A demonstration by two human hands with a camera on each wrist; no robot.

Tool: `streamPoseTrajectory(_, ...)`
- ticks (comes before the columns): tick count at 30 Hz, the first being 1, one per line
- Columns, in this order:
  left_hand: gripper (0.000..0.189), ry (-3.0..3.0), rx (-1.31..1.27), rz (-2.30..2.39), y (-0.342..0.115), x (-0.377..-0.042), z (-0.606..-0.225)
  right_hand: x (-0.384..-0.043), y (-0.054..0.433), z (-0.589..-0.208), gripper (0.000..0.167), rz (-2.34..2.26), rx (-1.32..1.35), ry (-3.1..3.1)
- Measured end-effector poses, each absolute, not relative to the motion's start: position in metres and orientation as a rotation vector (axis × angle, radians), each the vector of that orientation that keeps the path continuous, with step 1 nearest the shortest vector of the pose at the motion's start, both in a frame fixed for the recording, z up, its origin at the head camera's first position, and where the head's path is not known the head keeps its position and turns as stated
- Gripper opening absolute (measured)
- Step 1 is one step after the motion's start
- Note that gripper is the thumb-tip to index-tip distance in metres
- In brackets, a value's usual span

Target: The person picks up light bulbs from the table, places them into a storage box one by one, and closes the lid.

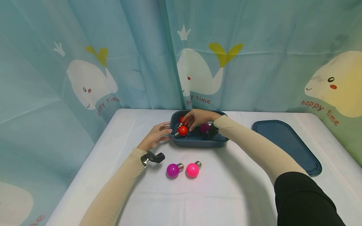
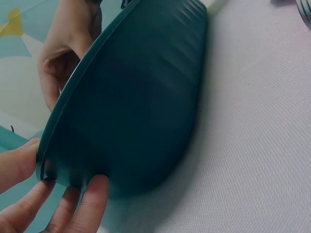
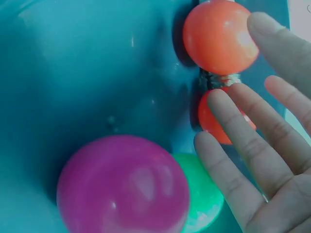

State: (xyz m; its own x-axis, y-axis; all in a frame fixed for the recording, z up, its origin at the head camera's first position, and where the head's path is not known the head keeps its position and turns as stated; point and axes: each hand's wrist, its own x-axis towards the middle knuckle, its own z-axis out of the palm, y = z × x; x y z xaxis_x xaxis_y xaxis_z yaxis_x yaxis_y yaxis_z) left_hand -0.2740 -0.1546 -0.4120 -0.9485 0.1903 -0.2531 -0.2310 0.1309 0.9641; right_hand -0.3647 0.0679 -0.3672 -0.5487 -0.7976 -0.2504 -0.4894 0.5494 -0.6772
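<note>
My right hand reaches into a dark blue plastic box, fingers spread loosely beside two red light bulbs. In the right wrist view, the thumb tip overlaps the upper red bulb, and the other fingers lie over the second red bulb. A purple bulb and a partly covered green bulb sit nearby in the box. My left hand touches the box's left end with fairly straight fingers, the tips against its outer wall.
In front of the box, a violet bulb and a pink bulb lie on the white-covered table. A flat dark blue lid rests at the right. Behind the table hangs a whale-print curtain.
</note>
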Motion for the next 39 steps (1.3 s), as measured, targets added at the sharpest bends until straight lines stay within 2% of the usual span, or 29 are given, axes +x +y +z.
streamPoseTrajectory(15, 0.056, 2.082, -0.025, 1.887, -0.154, -0.275, -0.411, -0.358, 0.089, -0.342, 0.058, -0.813, -1.114, 2.166)
streamPoseTrajectory(34, 0.057, 2.056, -0.006, 1.885, -0.156, -0.275, -0.41, -0.307, 0.13, -0.303, 0.065, -0.746, -1.155, 2.198)
streamPoseTrajectory(39, 0.06, 2.037, 0.086, 1.924, -0.161, -0.273, -0.412, -0.293, 0.136, -0.303, 0.067, -0.719, -1.154, 2.221)
